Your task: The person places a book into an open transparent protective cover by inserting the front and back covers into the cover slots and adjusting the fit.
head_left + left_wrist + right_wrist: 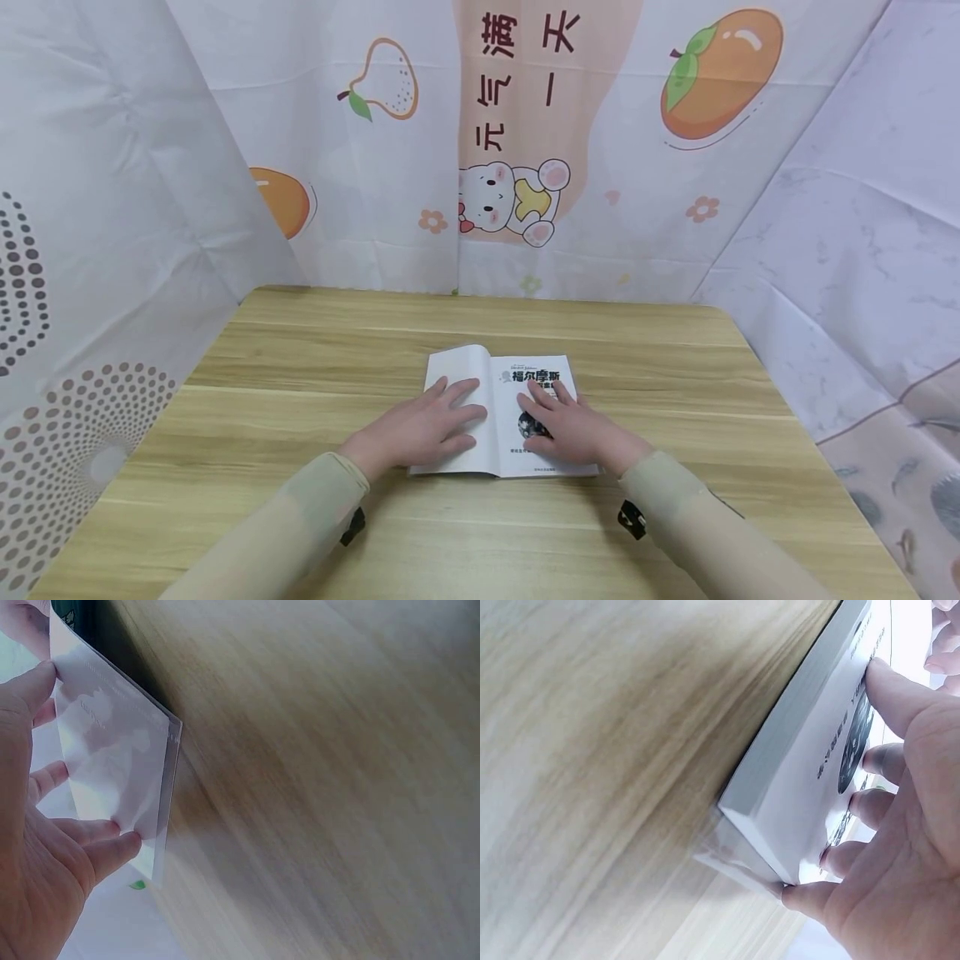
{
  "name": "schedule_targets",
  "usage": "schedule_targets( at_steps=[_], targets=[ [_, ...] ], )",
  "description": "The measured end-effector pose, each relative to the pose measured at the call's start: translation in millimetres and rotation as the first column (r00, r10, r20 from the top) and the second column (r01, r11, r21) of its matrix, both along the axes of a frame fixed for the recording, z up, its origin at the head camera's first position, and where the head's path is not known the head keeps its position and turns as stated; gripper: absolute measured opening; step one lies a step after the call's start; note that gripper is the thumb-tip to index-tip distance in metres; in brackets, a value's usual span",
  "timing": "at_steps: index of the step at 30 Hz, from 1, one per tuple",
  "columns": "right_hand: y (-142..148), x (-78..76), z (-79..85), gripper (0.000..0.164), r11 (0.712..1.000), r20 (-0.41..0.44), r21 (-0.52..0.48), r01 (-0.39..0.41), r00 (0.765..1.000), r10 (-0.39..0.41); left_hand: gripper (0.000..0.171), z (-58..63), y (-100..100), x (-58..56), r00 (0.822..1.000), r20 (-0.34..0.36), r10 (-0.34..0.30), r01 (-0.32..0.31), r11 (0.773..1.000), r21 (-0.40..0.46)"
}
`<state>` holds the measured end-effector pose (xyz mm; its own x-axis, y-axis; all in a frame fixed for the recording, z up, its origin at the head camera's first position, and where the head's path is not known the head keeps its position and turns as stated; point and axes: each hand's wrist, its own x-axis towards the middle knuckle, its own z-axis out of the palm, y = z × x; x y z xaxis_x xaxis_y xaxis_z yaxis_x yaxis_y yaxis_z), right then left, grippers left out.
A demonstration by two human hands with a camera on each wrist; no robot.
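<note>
An open book (492, 457) lies on the wooden table, turned to its title page with Chinese print and a dark round picture. My left hand (423, 423) rests spread on the blank left-hand leaf (112, 742), fingertips touching the paper. On the title page (802, 780) lies my right hand (573, 427), its fingers spread too and covering part of the print. The right wrist view shows the thick page block on that side, and the little finger at the book's edge beside a clear cover flap (739, 859). Neither hand grips anything.
The wooden table (480, 542) reaches to a hanging cloth (420, 183) printed with fruit and a cartoon bear at the back. More pale cloth hangs at the left and right sides. A dark strap piece (632, 518) shows at the right wrist.
</note>
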<state>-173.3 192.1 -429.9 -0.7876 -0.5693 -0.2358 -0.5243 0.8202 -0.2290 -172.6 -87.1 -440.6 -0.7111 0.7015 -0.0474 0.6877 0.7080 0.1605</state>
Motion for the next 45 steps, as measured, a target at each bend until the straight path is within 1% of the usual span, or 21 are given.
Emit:
schedule_targets(
  at_steps=[7,16,21,27,35,41,45],
  targets=[
    [-0.3,0.7,-1.6,0.068,1.000,-0.003,0.005,0.010,1.000,-0.010,0.045,-0.6,0.5,-0.2,1.000,-0.014,0.007,-0.007,1.000,-0.015],
    [-0.6,1.7,-3.6,0.067,1.000,-0.028,0.012,0.011,1.000,-0.011,0.045,-1.1,1.2,-0.5,1.000,-0.013,0.013,-0.013,1.000,-0.022],
    [-1.8,3.5,-1.3,0.068,1.000,-0.025,0.015,0.018,1.000,-0.018,0.044,-1.8,1.9,-1.2,0.999,-0.034,0.011,-0.012,0.999,-0.033],
    [-3.0,3.7,-3.5,0.067,0.999,-0.027,0.025,0.024,0.999,-0.024,0.043,-3.1,2.6,-1.3,0.998,-0.057,0.005,-0.007,0.999,-0.040],
    [-4.5,5.6,-2.7,0.067,0.999,-0.032,0.031,0.025,0.999,-0.024,0.052,2.1,7.8,4.7,0.996,-0.024,0.084,-0.085,0.996,-0.041],
    [-4.4,6.4,-2.4,0.066,0.999,-0.049,0.048,0.014,0.999,-0.011,0.053,4.3,8.7,6.4,0.994,-0.029,0.106,-0.107,0.992,-0.071],
    [-3.9,6.1,-2.3,0.066,0.998,-0.057,0.057,0.001,0.998,0.002,0.054,3.9,7.6,6.0,0.993,-0.021,0.116,-0.118,0.989,-0.087]
  ],
)
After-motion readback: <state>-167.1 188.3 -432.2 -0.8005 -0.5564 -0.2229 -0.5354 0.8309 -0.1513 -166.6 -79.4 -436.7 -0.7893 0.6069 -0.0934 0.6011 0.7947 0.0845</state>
